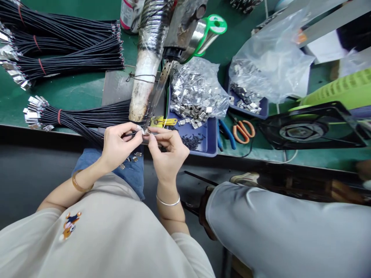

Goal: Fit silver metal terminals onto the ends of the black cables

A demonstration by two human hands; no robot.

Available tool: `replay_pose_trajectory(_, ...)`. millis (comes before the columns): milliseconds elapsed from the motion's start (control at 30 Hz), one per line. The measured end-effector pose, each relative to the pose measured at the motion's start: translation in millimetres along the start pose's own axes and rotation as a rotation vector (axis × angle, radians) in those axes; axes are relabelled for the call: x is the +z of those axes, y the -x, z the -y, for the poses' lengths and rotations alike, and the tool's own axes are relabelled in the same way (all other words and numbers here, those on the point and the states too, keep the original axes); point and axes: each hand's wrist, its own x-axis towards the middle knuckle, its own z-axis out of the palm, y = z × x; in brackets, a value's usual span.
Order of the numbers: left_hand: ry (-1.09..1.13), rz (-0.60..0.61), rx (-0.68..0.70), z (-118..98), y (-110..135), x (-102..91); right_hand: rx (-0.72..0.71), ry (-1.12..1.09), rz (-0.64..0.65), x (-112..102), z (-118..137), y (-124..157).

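At the table's front edge my left hand [118, 146] is closed in a pinch on a thin black cable [131, 134], whose end points to the right. Close beside it, fingertips almost meeting, my right hand [169, 152] pinches something small and pale that I cannot make out. Just above the fingertips stands a soldering gun-like metal tip [159, 92], next to a wrapped white tube [142, 87]. A bundle of black cables [95, 116] with silver metal connectors [36, 112] lies to the left. A yellow cutter [165, 121] sits right behind my right hand.
A blue tray [213, 135] holds bagged metal shells [197, 92] and small black pieces. Further right are orange-handled pliers [244, 131], blue-handled pliers [227, 134], a black fan [313, 129] and another tray [262, 110]. A green solder spool [216, 25] stands behind. A person's grey-clad leg [278, 227] is at right.
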Motion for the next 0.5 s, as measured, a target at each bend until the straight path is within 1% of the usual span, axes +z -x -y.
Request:
replay_pose_trajectory(200, 0.02, -0.021, 0.014, -3.3, 1.3, 0.6, -0.025, 0.011, -0.006, -0.9, 4.8, -4.7)
replay_pose_trajectory(367, 0.019, -0.017, -0.017, 0.5, 3.3, 0.6, -0.06, -0.015, 0.009, -1.4, 3.8, -4.1)
replay_pose_trajectory(500, -0.003, -0.001, -0.021, 1.0, 3.0, 0.4, -0.029, -0.005, 0.028, -0.7, 1.7, -4.2)
